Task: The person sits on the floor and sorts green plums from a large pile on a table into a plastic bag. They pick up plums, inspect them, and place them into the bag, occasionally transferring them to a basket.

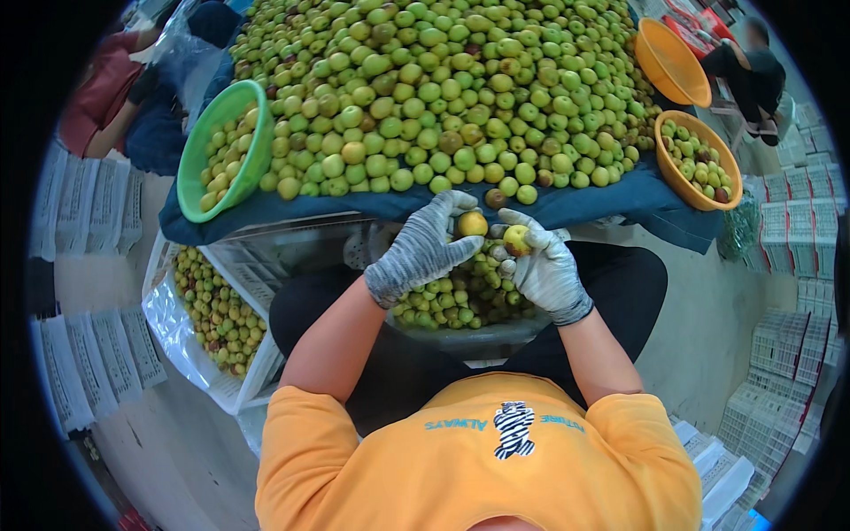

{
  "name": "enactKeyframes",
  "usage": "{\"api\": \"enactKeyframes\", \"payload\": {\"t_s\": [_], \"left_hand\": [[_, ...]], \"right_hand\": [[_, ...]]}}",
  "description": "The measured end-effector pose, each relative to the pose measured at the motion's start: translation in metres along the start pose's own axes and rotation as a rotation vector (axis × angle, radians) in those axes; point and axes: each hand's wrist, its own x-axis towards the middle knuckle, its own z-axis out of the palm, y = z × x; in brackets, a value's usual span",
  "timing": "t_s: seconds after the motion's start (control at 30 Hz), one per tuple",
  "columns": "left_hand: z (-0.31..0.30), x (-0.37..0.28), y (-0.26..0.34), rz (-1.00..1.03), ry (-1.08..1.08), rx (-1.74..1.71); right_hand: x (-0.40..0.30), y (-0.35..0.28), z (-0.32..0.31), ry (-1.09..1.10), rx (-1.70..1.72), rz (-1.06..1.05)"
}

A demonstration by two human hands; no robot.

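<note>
My left hand [431, 245], in a grey knitted glove, holds a yellow-orange round fruit [473, 224] between thumb and fingers. In my right hand [546, 265], gloved in whitish grey, is a yellow-green fruit [516, 240] with a brown-red patch. Both hands are close together just below the edge of a table covered in dark blue cloth [392, 204]. A large heap of small green fruits [425, 86] covers the table, and a brownish fruit [495, 198] lies at its near edge. Under my hands, between my knees, a container lined with clear plastic [465, 337] holds more green fruits.
A green plastic basin [259, 159] of fruits stands at the table's left corner. Two orange basins stand at the right, one with fruits [729, 192], one tilted [671, 63]. A white plastic crate [249, 391] of fruits is at left. Stacked crates [764, 345] and people are around.
</note>
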Motion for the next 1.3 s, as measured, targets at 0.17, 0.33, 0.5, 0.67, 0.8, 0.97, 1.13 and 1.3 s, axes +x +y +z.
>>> {"api": "enactKeyframes", "payload": {"t_s": [0.17,0.33,0.5,0.67,0.8,0.97,1.13,1.3], "left_hand": [[0.008,0.015,0.014,-0.215,-0.075,-0.343],[0.014,0.033,0.018,-0.243,-0.084,-0.175],[0.025,0.047,-0.006,-0.071,-0.125,0.075],[0.01,0.053,0.003,-0.313,-0.153,-0.524],[0.008,0.047,-0.004,-0.33,-0.136,-1.072],[0.013,0.046,0.001,-0.219,-0.149,-0.597],[0.022,0.044,-0.002,-0.084,-0.073,-0.417],[0.017,0.042,0.007,-0.053,-0.045,-0.065]], "right_hand": [[0.0,-0.012,-0.025,0.001,0.072,0.081],[0.009,-0.009,-0.047,0.024,0.106,0.066],[0.015,-0.002,-0.036,-0.044,-0.022,0.004],[0.021,-0.006,-0.049,-0.092,-0.142,-0.042],[0.022,-0.013,-0.049,0.004,-0.479,-0.179],[0.02,-0.015,-0.045,0.054,-0.601,-0.25],[0.023,-0.016,-0.046,0.023,-0.556,-0.238],[0.021,-0.014,-0.039,-0.05,-0.213,-0.143]]}}
